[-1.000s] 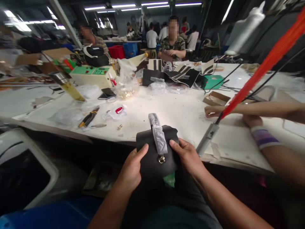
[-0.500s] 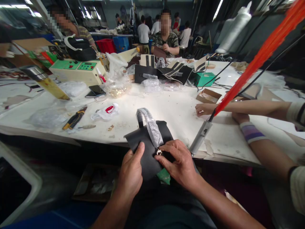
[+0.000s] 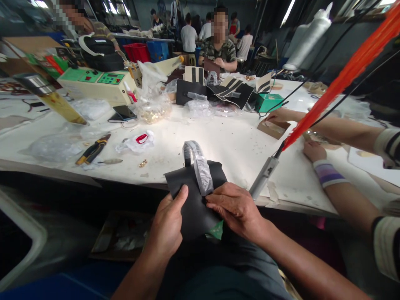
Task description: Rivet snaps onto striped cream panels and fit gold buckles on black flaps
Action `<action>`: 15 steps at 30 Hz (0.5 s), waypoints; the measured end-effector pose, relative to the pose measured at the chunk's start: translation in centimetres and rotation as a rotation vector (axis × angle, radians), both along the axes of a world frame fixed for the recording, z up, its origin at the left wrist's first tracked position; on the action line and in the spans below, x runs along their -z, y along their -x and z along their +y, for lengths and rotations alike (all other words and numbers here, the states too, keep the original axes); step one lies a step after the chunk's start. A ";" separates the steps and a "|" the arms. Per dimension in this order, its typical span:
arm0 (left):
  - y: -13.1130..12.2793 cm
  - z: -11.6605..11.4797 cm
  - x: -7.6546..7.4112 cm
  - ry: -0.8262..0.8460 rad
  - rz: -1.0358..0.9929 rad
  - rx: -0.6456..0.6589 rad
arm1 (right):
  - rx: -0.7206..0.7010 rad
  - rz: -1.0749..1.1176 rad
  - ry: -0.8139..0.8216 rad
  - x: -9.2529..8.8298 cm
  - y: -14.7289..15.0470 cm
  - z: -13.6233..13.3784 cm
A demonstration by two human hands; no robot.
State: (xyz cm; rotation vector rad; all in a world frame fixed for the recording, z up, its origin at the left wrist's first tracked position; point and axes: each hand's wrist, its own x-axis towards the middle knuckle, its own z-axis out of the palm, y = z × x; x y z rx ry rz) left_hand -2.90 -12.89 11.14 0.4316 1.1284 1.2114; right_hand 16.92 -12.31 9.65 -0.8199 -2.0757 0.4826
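My left hand grips the left side of a black bag panel, thumb on top and fingers underneath. A curved handle wrapped in clear plastic stands up from the panel, over the table's near edge. At the handle's lower end my right hand is closed in a pinch, with its fingers covering the gold-coloured metal fitting there. Small gold metal pieces lie on the table left of the panel.
On the table lie yellow-and-black pliers, an awl-like tool and a plastic bag of gold pieces. A grey electric screwdriver hangs by a red coil near my right hand. At right, a co-worker's hand reaches into a small cardboard box.
My right fingers have closed over the gold fitting, which showed between them before. The co-worker's hand has moved from the tabletop to the small box. The view has shifted slightly.
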 end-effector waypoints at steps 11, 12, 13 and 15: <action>1.1 -2.0 4.7 0.101 -0.097 0.126 | -0.068 -0.106 0.074 3.5 -2.3 -2.7; 1.1 -2.3 5.4 0.131 -0.118 0.118 | 0.027 -0.012 0.134 4.6 -2.4 -3.4; 1.1 -2.7 6.0 0.162 -0.133 0.111 | 0.149 0.091 0.210 5.7 -2.4 -4.0; 1.2 -3.2 6.9 0.212 -0.155 0.112 | 0.388 0.295 0.429 7.6 -2.1 -4.8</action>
